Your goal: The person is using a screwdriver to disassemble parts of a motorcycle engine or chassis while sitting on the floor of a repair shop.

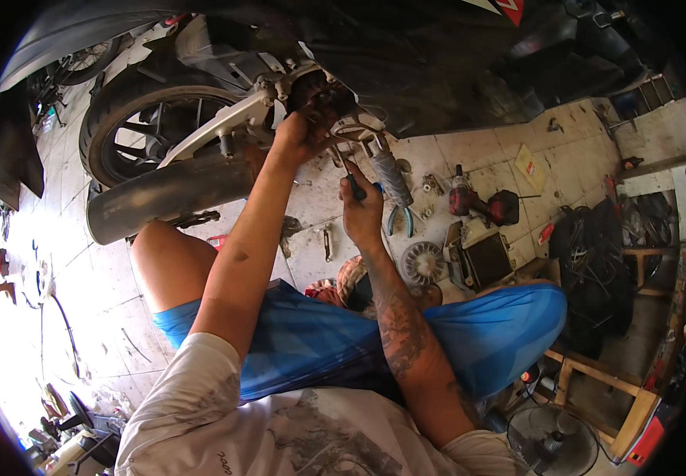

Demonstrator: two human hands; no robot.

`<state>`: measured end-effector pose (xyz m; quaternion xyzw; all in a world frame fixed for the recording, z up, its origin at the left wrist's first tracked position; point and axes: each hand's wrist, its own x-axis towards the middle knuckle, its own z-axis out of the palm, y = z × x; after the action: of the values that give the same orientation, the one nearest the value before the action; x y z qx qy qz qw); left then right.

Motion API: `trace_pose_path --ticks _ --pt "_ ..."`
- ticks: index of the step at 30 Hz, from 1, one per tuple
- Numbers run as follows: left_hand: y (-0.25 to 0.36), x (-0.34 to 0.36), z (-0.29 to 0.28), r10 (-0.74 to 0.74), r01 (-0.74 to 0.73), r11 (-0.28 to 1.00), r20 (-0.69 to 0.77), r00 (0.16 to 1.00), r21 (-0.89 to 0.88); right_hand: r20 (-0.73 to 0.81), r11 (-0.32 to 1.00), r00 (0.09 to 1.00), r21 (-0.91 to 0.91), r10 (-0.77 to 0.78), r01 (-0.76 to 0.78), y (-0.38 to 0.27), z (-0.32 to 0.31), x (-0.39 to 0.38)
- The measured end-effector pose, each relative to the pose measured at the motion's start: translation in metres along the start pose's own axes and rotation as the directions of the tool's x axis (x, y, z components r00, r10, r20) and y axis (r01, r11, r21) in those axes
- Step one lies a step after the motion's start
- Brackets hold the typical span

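My left hand (299, 136) reaches into the shadowed engine side of a motor scooter, beside the pale swingarm (228, 127). Its fingers curl round a small part there that the shadow hides. Just to the right and nearer me, my right hand (363, 216) is closed round the dark handle of a screwdriver (355, 187), whose shaft points up toward the engine. A grey ribbed cylindrical part (391, 176) stands out right beside that hand. Teal-handled pliers (400, 221) lie on the tiles close to my right wrist.
The rear wheel (157, 131) and exhaust muffler (172, 202) are at the left. A red cordless drill (478, 202), a finned round part (423, 262) and a boxy housing (482, 260) lie right on the tiled floor. A fan (551, 440) stands low right, by a wooden frame (601, 377).
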<state>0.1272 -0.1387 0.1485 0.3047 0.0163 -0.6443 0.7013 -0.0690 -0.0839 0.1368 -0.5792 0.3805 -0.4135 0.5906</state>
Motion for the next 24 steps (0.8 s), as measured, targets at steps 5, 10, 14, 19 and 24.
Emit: trace_pose_path --ticks 5,10,14,19,24 --pt "-0.002 -0.007 -0.006 0.125 -0.124 0.981 0.001 0.992 0.147 0.033 0.898 0.961 -0.35 -0.273 0.267 -0.015 0.016 0.0" --pt "-0.015 -0.058 -0.012 0.321 -0.333 -0.629 0.625 0.712 0.703 0.053 0.885 0.979 0.42 0.198 -0.201 -0.028 0.032 0.006" --pt "-0.04 -0.092 0.035 0.087 -0.051 0.433 0.014 0.996 0.9 0.384 0.473 0.894 0.759 0.228 -0.447 -0.025 0.016 0.01" --pt "-0.03 -0.091 0.039 0.156 -0.084 0.506 0.004 0.988 0.859 0.416 0.478 0.856 0.711 0.305 -0.516 -0.009 -0.022 0.005" --pt "-0.031 -0.093 0.032 0.123 -0.039 0.634 -0.051 0.991 0.772 -0.428 0.601 0.601 0.791 0.675 -0.112 0.009 -0.096 0.009"
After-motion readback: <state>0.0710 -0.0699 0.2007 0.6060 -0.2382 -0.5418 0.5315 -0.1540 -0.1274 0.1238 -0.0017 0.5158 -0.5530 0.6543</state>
